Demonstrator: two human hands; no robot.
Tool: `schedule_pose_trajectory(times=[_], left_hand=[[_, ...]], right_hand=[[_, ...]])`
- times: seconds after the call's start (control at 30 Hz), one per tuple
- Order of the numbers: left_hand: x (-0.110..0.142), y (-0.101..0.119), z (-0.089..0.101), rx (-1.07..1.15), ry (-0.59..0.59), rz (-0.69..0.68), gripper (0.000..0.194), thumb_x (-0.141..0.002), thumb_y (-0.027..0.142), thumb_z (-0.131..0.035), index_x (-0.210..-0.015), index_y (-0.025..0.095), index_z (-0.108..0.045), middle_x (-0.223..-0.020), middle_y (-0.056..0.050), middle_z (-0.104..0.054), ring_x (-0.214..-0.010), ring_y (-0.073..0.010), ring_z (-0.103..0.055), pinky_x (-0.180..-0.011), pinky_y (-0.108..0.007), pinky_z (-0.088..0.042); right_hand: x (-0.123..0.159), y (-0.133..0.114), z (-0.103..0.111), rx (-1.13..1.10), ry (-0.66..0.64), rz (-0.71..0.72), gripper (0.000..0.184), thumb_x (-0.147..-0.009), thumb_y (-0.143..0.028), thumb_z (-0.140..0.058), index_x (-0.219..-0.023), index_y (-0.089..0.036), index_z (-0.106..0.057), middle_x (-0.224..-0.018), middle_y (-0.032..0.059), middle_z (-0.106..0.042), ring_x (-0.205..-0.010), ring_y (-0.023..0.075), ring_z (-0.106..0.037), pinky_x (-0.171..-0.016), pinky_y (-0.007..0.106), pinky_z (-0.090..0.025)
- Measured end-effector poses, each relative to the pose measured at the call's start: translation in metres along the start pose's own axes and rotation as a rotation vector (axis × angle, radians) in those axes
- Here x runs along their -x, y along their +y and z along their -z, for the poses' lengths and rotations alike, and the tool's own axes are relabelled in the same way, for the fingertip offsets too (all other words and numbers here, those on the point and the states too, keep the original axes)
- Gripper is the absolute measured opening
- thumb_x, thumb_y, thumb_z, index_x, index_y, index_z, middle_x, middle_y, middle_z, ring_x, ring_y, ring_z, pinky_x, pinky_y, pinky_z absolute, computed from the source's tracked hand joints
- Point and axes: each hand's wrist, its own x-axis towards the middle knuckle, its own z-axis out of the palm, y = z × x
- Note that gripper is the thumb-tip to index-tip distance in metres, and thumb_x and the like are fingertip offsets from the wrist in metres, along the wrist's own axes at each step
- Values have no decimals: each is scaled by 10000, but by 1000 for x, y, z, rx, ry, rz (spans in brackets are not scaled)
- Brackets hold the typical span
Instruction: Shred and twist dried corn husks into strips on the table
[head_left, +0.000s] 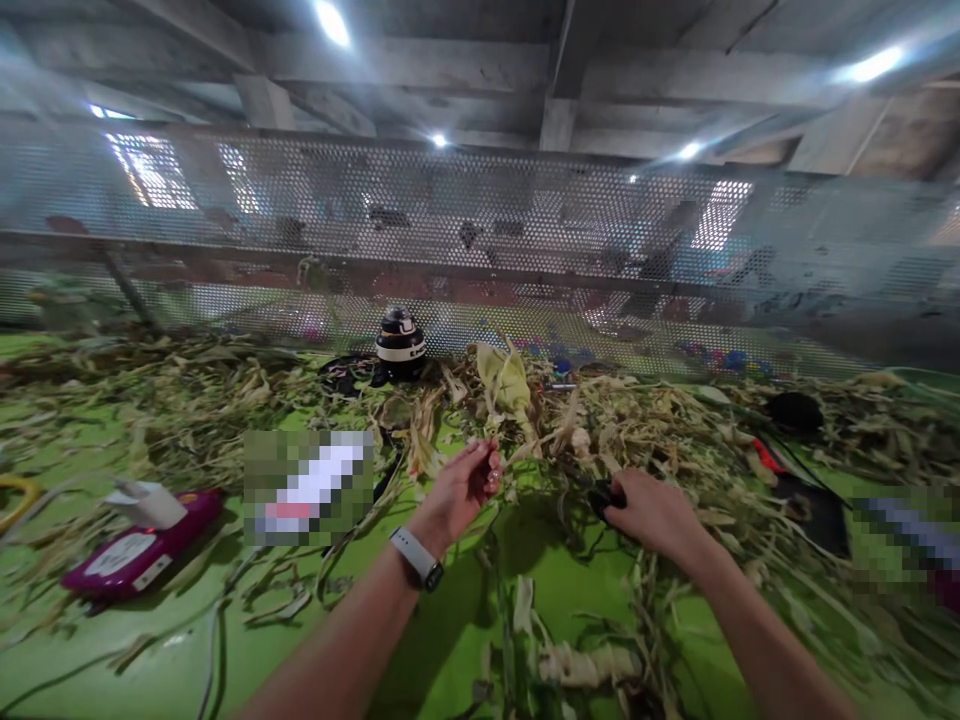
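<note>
Over the middle of the green table, my left hand [461,490], with a light grey watch band [412,555] on its wrist, has its fingers curled together. Dried plant stems lie right at its fingertips, and what it pinches, if anything, is too small to make out. To the right, my right hand [652,510] is closed around a small black object [600,498]; its kind is mostly hidden by the fingers. Just beyond both hands stands a pale yellow-green withered leaf [504,375] in a heap of dried stalks [630,415]. A thick pale stalk [589,663] lies nearest me.
At the left, a purple power strip [146,545] holds a white plug [146,503], with cables nearby. A black jar-like object with a white band [401,345] stands by the perforated metal screen [480,240]. A flat black item [814,515] lies right. Two areas are blurred out.
</note>
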Motion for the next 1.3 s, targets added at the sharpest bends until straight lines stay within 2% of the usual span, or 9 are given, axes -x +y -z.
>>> schedule_pose_trajectory(times=[0.2,0.37,0.5,0.6,0.87,1.03,1.17,1.23,1.3], left_hand=[[0,-1,-1,-6,-11,-8,60,-733,130,-613,-756,107,-563,-590,23,-505,-473,-43,-445,-407,-128,-344],[0,-1,-3,-7,1,-13,64,-732,134,-612,-758,102,-563,-587,22,-506,-472,-43,-448,-403,-125,-335],[0,0,-5,6,12,-27,66,-724,126,-614,-749,108,-556,-580,27,-503,-469,-41,-443,-398,-120,-325],[2,2,-7,5,17,-41,72,-713,117,-618,-748,112,-555,-569,34,-497,-469,-42,-440,-402,-120,-327],[3,5,-9,-54,41,-106,64,-705,116,-623,-732,112,-566,-573,24,-516,-478,-50,-457,-406,-127,-343],[-1,5,-4,-40,78,-111,20,-734,104,-587,-723,109,-571,-567,21,-522,-464,-47,-463,-399,-126,-340],[-4,4,1,-28,111,-100,50,-762,93,-541,-725,105,-572,-570,14,-526,-472,-51,-480,-403,-125,-353],[-5,3,2,-26,140,-96,73,-773,88,-520,-725,102,-572,-566,13,-525,-466,-51,-479,-399,-124,-354],[-6,3,2,-31,173,-91,84,-776,86,-513,-716,103,-569,-558,14,-521,-457,-51,-474,-394,-124,-354]], right_hand=[[0,9,12,-71,73,-53,145,-690,-262,-507,-785,-184,-583,-853,68,-659,-756,217,-588,-551,247,-297],[-2,11,18,-198,261,-104,209,-727,-354,-524,-846,-201,-600,-893,50,-664,-756,200,-597,-599,253,-368],[-2,7,15,-219,414,-96,282,-759,-350,-513,-982,-190,-581,-934,49,-662,-766,198,-603,-655,273,-401],[-2,3,10,-247,420,-33,244,-792,-315,-477,-963,-190,-598,-890,46,-676,-789,200,-610,-673,276,-408],[1,-10,1,-353,231,315,196,-820,-281,-470,-854,-181,-636,-821,52,-661,-696,166,-579,-608,255,-400],[17,-23,16,-624,-249,540,248,-803,-379,-542,-942,-194,-633,-827,19,-650,-692,131,-561,-591,219,-410],[50,-43,28,-577,-658,985,510,-618,-409,-732,-1069,-216,-596,-964,14,-620,-783,136,-555,-669,218,-411],[67,-53,25,-413,-549,1128,481,-575,-388,-756,-991,-194,-616,-893,18,-606,-815,164,-533,-710,249,-388],[75,-60,16,-239,-374,1115,313,-614,-316,-720,-880,-187,-616,-837,18,-587,-799,178,-510,-689,269,-364]])
